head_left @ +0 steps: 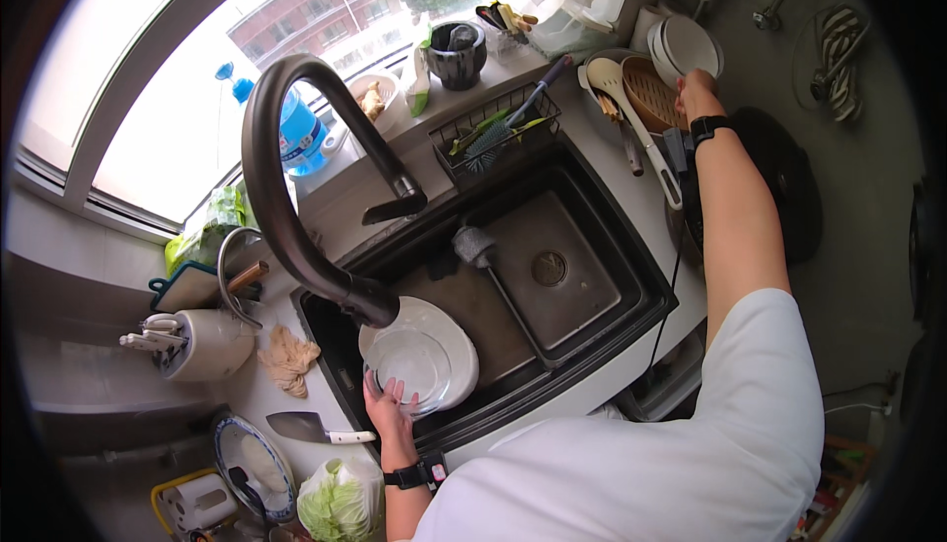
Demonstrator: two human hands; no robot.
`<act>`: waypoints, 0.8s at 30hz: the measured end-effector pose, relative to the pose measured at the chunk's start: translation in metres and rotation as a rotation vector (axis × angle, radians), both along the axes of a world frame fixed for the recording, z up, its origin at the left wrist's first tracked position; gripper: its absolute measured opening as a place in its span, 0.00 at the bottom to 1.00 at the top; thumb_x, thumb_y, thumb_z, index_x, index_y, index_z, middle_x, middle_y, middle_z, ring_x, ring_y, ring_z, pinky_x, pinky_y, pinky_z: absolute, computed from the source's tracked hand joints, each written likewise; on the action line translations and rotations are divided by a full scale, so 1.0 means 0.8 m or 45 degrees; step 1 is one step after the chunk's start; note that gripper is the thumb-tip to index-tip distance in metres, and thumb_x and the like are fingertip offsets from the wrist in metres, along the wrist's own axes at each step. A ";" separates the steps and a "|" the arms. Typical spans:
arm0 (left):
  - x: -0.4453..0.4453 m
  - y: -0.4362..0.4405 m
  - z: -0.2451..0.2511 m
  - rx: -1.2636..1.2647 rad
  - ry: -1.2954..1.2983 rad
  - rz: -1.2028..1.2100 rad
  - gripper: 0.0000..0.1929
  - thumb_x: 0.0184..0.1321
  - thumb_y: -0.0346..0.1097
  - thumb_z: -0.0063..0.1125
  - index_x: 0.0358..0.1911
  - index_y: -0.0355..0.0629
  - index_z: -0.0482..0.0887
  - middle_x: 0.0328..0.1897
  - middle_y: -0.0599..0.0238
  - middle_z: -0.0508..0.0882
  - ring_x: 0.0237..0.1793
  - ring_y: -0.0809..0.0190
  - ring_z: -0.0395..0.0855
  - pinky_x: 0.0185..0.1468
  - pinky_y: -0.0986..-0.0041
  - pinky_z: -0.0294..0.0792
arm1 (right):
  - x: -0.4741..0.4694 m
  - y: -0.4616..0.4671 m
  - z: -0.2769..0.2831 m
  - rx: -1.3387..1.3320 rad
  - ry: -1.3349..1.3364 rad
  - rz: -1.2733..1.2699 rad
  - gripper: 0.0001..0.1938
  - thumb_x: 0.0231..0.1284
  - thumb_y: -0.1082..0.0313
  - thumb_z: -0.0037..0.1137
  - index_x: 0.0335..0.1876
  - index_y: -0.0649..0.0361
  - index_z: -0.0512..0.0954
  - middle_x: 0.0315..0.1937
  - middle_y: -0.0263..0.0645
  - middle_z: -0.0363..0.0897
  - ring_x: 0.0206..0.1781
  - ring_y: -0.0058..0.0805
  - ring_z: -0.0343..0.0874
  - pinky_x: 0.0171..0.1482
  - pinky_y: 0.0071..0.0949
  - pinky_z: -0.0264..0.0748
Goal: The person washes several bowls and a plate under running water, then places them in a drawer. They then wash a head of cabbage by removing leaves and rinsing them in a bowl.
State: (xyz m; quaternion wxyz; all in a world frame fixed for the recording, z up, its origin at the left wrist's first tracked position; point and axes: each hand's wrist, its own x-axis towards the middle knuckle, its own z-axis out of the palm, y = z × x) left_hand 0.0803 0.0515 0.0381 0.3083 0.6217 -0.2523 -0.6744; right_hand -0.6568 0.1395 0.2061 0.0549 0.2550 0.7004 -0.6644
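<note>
In the head view, my left hand (pixel 391 403) grips the rim of a clear glass bowl (pixel 414 364), which lies over a larger white bowl (pixel 462 335) in the left part of the dark sink (pixel 436 298). My right arm reaches to the far right corner, where my right hand (pixel 697 91) is closed at the near edge of white bowls (pixel 688 46); its fingertips are partly hidden. Beside that hand are a brown perforated basket (pixel 647 94) and a cream slotted spoon (pixel 607 80). A long-handled scrubbing brush (pixel 473 246) leans in the sink.
A dark faucet (pixel 270 165) arches above the sink's left part. A cleaver (pixel 303 426), crumpled cloth (pixel 288 361), cabbage (pixel 340 497) and knife block (pixel 211 342) stand or lie at left. A wire rack (pixel 496 131) hangs at the back edge; a stone mortar (pixel 457 65) stands behind it.
</note>
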 end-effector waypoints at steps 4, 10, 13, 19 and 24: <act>0.007 0.000 0.003 0.037 0.072 0.025 0.35 0.56 0.20 0.33 0.68 0.62 0.54 0.67 0.43 0.59 0.58 0.51 0.70 0.44 0.47 0.71 | 0.030 0.001 0.050 -0.292 -0.056 0.106 0.07 0.58 0.66 0.36 0.29 0.54 0.70 0.16 0.32 0.72 0.17 0.24 0.64 0.27 0.35 0.57; 0.024 0.002 0.016 0.019 0.299 -0.058 0.36 0.53 0.19 0.33 0.68 0.56 0.54 0.63 0.44 0.62 0.55 0.48 0.72 0.42 0.48 0.73 | 0.128 0.056 0.100 -0.164 0.147 0.472 0.10 0.62 0.62 0.37 0.46 0.50 0.68 0.22 0.31 0.71 0.25 0.25 0.68 0.30 0.43 0.67; 0.030 0.004 0.027 0.049 0.386 -0.073 0.36 0.52 0.18 0.32 0.68 0.54 0.53 0.63 0.42 0.63 0.53 0.48 0.73 0.44 0.50 0.73 | 0.207 0.101 0.119 -0.126 0.071 0.806 0.09 0.66 0.59 0.38 0.42 0.54 0.68 0.13 0.29 0.64 0.16 0.26 0.63 0.28 0.41 0.70; 0.030 0.019 0.058 0.036 0.248 -0.172 0.30 0.60 0.25 0.39 0.67 0.53 0.56 0.55 0.52 0.69 0.47 0.56 0.73 0.43 0.55 0.70 | 0.402 0.156 0.101 0.070 -0.077 1.140 0.13 0.62 0.57 0.43 0.31 0.58 0.73 0.10 0.28 0.65 0.10 0.20 0.62 0.23 0.31 0.72; 0.042 0.037 0.075 0.005 0.318 -0.202 0.28 0.60 0.26 0.42 0.66 0.52 0.59 0.49 0.59 0.72 0.44 0.61 0.73 0.40 0.59 0.70 | 0.516 0.167 0.055 -0.015 -0.202 1.448 0.15 0.64 0.60 0.41 0.37 0.66 0.73 0.19 0.37 0.75 0.10 0.18 0.64 0.20 0.26 0.71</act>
